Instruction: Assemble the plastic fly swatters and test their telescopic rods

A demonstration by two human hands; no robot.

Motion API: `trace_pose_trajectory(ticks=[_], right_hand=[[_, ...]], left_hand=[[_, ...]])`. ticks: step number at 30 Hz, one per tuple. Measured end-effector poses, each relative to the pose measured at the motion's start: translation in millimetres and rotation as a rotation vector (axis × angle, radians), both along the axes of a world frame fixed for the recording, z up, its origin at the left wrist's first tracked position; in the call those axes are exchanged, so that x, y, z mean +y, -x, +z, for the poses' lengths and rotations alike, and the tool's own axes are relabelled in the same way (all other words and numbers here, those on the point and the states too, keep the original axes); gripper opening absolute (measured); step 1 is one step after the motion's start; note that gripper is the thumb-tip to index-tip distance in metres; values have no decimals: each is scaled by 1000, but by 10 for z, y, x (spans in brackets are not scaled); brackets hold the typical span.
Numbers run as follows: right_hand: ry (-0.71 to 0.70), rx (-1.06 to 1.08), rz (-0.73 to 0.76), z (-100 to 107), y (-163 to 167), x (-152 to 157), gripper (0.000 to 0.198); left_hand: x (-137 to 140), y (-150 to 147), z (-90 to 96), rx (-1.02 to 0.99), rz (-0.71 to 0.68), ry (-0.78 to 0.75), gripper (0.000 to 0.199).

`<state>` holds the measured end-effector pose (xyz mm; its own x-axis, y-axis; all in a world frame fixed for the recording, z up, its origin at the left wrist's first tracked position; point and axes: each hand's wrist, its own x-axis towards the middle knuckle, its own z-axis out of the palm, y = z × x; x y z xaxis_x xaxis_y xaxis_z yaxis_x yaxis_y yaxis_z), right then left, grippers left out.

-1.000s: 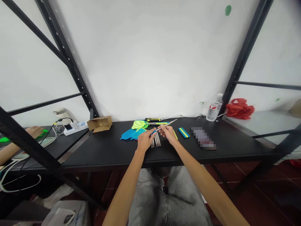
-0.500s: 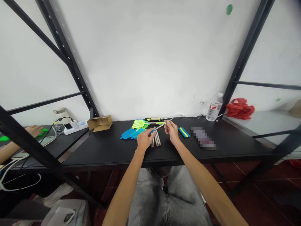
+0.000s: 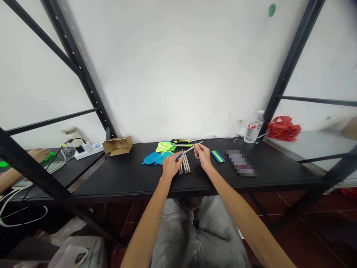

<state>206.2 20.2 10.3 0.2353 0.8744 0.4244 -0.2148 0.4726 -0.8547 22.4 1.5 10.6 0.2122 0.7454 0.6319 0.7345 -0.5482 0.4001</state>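
A: Start close in. What's nearest?

B: A few loose metal rods point(image 3: 186, 166), lying side by side on the black table point(image 3: 125, 178) between the two hands, joined to nothing that I can see.

A: And the hands?

B: Both busy. The left hand point(image 3: 170, 165) is closed on a blue end piece point(image 3: 180, 156), and from it a silver rod point(image 3: 190, 149) slants up and away. The right hand point(image 3: 203, 154) pinches that rod near its far end.

A: So is that one finished?

B: Partly, I'd judge: rod and blue piece are together, but it has no head on it. How firmly they're joined is too small to tell.

A: What's unused?

B: The blue swatter heads point(image 3: 152, 158) lie loose beyond the left hand; blue and yellow handles point(image 3: 217, 156) sit together, right of the right hand.

A: Anything complete?

B: Farther back, near the wall, a green swatter point(image 3: 165, 146) lies with head, rod and grip in line. It looks whole, so I'd call the set well short of done.
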Motion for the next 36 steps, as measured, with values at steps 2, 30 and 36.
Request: trace_pose_trajectory(ticks=[2, 30, 36], right_hand=[[-6, -18, 9, -1, 11, -9, 44], [51, -18, 29, 8, 11, -16, 53], [69, -4, 81, 3, 0, -1, 49]], left_hand=[[5, -1, -5, -2, 1, -3, 35], [7, -3, -4, -15, -4, 2, 39], [13, -3, -7, -21, 6, 14, 39]])
